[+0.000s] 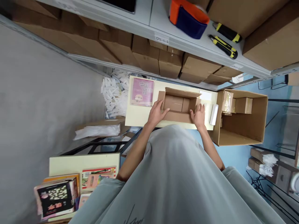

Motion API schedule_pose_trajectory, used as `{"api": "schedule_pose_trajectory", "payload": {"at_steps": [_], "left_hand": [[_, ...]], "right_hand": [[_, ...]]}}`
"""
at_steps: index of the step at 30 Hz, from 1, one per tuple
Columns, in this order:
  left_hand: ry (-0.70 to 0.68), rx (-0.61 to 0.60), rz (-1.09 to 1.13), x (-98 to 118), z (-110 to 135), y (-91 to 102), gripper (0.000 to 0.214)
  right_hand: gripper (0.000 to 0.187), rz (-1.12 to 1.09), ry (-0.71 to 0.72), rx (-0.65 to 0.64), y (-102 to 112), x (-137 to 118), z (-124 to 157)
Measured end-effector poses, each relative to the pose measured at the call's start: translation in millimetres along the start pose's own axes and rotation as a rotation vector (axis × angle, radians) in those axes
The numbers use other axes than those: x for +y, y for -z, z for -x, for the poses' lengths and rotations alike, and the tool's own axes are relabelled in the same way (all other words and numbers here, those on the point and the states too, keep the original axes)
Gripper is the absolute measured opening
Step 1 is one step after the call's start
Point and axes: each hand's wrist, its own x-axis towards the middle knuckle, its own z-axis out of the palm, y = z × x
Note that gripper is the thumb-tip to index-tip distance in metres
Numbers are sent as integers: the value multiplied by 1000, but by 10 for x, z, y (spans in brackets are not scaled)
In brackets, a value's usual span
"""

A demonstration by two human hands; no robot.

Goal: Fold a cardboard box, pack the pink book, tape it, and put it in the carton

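Note:
A small brown cardboard box (176, 117) stands on the cream tabletop (142, 116) with its top flaps raised and its inside showing bare cardboard. My left hand (157, 112) grips its left side, fingers along the side flap and thumb over the near edge. On the opposite side, my right hand (198, 116) holds the right edge, its thumb at the near flap. To the left of the box lies a pink magazine (142, 92). A white roll-like object (214, 114) lies to the right of my right hand.
A large open carton (244, 129) with small boxes in it stands at the right. Above the table runs a metal shelf (149, 26) carrying cartons, utility knives (223, 46) and a tape roll (190, 20). Paper scraps (114, 93) heap at the left; magazines (58, 199) lie lower left.

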Motion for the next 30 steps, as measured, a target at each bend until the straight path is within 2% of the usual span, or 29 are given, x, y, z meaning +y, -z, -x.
{"api": "schedule_pose_trajectory", "payload": {"at_steps": [3, 6, 8, 10, 13, 15, 18, 22, 25, 28, 30], "left_hand": [[59, 121, 92, -229, 44, 239, 54], [165, 222, 84, -644, -74, 511, 46], [249, 263, 53, -968, -242, 679, 45], [333, 278, 26, -1263, -445, 818, 45], [430, 240, 11, -1557, -727, 949, 47], [488, 182, 14, -1646, -861, 980, 48], [549, 151, 33, -1691, -978, 975, 49], [592, 165, 80, -1694, -1069, 966, 37], [580, 127, 138, -1633, -1090, 989, 20], [520, 123, 174, -1502, -1010, 1074, 19], [443, 172, 219, -1393, -888, 1200, 22]], "right_hand": [[58, -69, 84, 75, 122, -484, 185], [52, -184, 219, -13, 21, -1189, 292], [51, -271, 311, -158, -240, -1671, 244], [53, -303, 347, -318, -631, -2087, 86], [65, -216, 236, -532, -1284, -2518, -263], [75, -169, 110, -631, -1631, -2671, -468], [87, -155, -53, -737, -1922, -2750, -611], [94, -171, -140, -748, -2026, -2753, -591], [88, -208, -173, -686, -2065, -2763, -592], [68, -279, -126, -590, -2093, -2806, -587], [62, -347, -21, -504, -2046, -2855, -518]]}}
